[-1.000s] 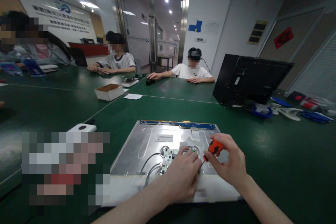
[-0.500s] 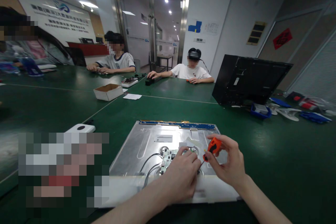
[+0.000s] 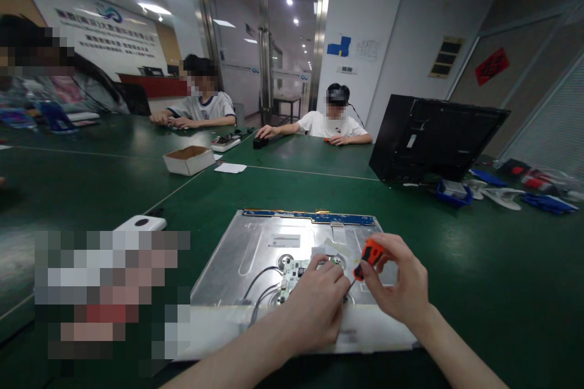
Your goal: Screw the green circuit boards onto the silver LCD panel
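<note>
Worktop (image 3: 479, 292), green, reaches toward glass doors (image 3: 235, 42); right hand (image 3: 401, 279) pinches orange screwdriver (image 3: 371, 251); left hand (image 3: 319, 298) curls over circuit board (image 3: 292, 270), its hold unclear.

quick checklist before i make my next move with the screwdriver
1. Screwdriver gripped in right hand: ok.
2. Panel lying flat on table: ok.
3. Cables clear of screwdriver: ok, they show on the board's left side.
4. Whole board in view: not ok, left hand covers part of it.
5. Screwdriver's tip seated: cannot tell, hidden by left hand.
</note>
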Demonstrator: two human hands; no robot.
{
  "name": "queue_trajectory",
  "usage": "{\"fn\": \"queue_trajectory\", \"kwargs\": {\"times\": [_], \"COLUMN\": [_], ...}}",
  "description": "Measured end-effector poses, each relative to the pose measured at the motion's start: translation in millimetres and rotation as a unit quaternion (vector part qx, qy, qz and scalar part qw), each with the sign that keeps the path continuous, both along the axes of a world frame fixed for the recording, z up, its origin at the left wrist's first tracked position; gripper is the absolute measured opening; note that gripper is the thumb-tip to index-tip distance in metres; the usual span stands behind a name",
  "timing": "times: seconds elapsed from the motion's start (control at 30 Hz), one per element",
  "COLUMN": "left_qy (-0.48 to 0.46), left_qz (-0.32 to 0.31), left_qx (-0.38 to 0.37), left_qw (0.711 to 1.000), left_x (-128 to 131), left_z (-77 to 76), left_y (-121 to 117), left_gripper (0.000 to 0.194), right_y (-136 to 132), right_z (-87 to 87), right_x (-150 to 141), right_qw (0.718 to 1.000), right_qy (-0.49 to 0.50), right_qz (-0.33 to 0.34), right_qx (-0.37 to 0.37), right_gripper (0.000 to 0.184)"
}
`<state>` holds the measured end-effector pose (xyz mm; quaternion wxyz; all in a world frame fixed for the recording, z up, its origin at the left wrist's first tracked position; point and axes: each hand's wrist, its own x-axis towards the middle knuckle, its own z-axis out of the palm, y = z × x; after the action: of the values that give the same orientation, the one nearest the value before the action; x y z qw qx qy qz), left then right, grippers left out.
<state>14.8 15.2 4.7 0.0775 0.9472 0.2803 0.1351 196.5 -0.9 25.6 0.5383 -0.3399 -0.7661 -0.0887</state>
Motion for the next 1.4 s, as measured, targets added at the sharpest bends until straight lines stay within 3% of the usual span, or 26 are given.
{"fn": "queue_trajectory", "kwargs": {"times": [0.57,0.93,1.23,1.4], "left_qy": [-0.015,-0.003,-0.011,-0.006], "left_qz": [0.001,0.000,0.019,0.020], "left_qx": [-0.008,0.001,0.018,0.021], "left_qw": [1.000,1.000,1.000,1.000], "left_x": [-0.2,-0.7,0.5,0.4], "left_z": [-1.3,2.1,-1.0,-1.1], "left_y": [0.5,-0.5,-1.8,-1.2], "left_gripper": [0.015,0.014,0.010,0.006], "right_y": [2.3,1.4,1.5,-0.5], "right_z": [2.6,-4.3,4.7,6.4], "right_x": [1.4,0.4,-0.1,-1.8], "right_qw": [1.000,0.999,0.999,0.999], "right_qy": [-0.012,0.006,-0.035,-0.033], "right_qz": [0.015,0.027,0.010,0.016], "right_qx": [0.013,-0.021,0.006,-0.008], "right_gripper": [0.037,0.048,0.036,0.042]}}
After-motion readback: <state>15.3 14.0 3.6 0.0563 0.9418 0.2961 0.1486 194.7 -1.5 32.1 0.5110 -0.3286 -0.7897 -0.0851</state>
